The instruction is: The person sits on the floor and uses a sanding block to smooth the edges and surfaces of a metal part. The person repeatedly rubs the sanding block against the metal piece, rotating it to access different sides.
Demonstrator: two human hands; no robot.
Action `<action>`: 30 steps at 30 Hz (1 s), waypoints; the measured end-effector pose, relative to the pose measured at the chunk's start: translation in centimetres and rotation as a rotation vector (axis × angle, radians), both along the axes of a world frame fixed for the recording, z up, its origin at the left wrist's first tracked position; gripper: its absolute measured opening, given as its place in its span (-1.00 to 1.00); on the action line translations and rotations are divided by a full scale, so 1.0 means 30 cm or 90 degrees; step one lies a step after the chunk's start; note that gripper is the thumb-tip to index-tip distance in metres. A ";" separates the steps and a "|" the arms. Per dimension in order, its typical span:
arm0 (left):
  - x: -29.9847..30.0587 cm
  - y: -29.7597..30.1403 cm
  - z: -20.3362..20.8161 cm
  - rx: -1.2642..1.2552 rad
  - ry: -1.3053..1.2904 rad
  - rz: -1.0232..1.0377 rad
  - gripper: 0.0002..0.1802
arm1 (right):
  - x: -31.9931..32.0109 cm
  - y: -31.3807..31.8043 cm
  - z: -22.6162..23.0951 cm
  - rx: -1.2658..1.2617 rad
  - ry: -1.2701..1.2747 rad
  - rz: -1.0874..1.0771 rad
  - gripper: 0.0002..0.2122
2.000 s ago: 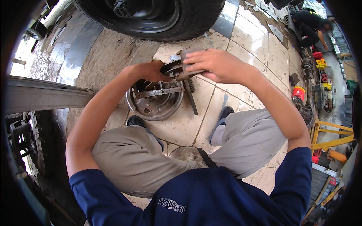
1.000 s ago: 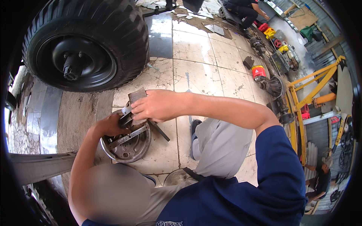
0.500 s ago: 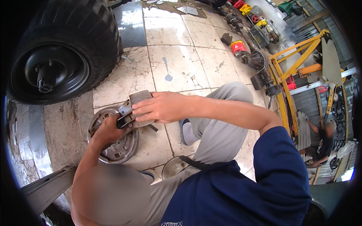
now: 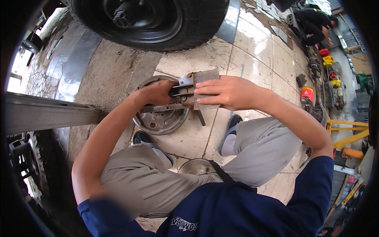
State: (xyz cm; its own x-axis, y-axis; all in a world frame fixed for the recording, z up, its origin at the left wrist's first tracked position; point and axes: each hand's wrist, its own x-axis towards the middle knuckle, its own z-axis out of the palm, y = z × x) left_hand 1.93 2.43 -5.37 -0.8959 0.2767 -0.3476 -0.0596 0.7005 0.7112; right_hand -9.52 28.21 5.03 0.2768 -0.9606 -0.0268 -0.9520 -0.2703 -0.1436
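Observation:
My left hand [image 4: 160, 91] is closed around the metal web end of what looks like a brake shoe [image 4: 206, 76], with a dark piece beside its fingers. The shoe's broad grey-brown face is rough and points to the right. Across that face lie the fingers of my right hand [image 4: 233, 93], gripping the shoe from its right side; the thumb is hidden. Beneath both hands, a round, worn metal backing plate [image 4: 164, 121] with holes rests on the floor. A dark flat bar [image 4: 201, 117] sticks out below the shoe.
A large black wheel [image 4: 169, 27] stands just beyond my hands. A metal beam [image 4: 51, 114] comes in from the left. Between my feet sits a round metal item [image 4: 195, 166]. To the right are a red tin [image 4: 307, 94], machine parts and a yellow frame [image 4: 349, 138]. A person [image 4: 316, 25] crouches at far right.
The view has swung left, so the wheel and my hands appear farther right. Both hands keep their hold on the brake shoe. The person crouching at the far right has come into view.

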 end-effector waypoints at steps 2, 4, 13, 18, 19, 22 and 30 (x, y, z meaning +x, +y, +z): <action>0.005 -0.012 0.000 0.005 -0.006 0.013 -0.43 | -0.019 -0.022 -0.021 -0.012 -0.019 -0.035 -0.49; 0.003 -0.024 -0.020 0.022 0.015 0.015 -0.40 | -0.018 -0.037 -0.036 -0.033 -0.014 -0.055 -0.49; -0.052 -0.020 0.046 -0.048 -0.184 0.014 -0.16 | -0.019 -0.033 -0.052 -0.035 -0.010 -0.109 -0.48; -0.066 -0.033 0.037 -0.112 -0.210 0.028 -0.11 | -0.038 -0.038 -0.091 -0.091 0.003 -0.139 -0.48; -0.066 -0.039 0.025 -0.118 -0.204 0.032 -0.20 | -0.028 -0.035 -0.079 -0.092 0.003 -0.165 -0.49; -0.057 -0.040 0.001 -0.114 -0.156 0.044 -0.36 | -0.019 -0.033 -0.075 -0.065 -0.080 -0.170 -0.52; -0.068 -0.024 0.044 -0.077 -0.251 0.081 -0.43 | -0.055 -0.045 -0.099 -0.090 -0.271 -0.380 -0.66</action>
State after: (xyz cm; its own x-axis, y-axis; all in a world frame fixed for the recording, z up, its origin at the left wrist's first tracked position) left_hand -0.10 1.72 -4.05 -0.7120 0.1084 -0.6938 -0.4025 0.7465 0.5298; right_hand -11.16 26.86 2.07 -0.3345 -0.9370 0.1010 -0.8125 0.2324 -0.5347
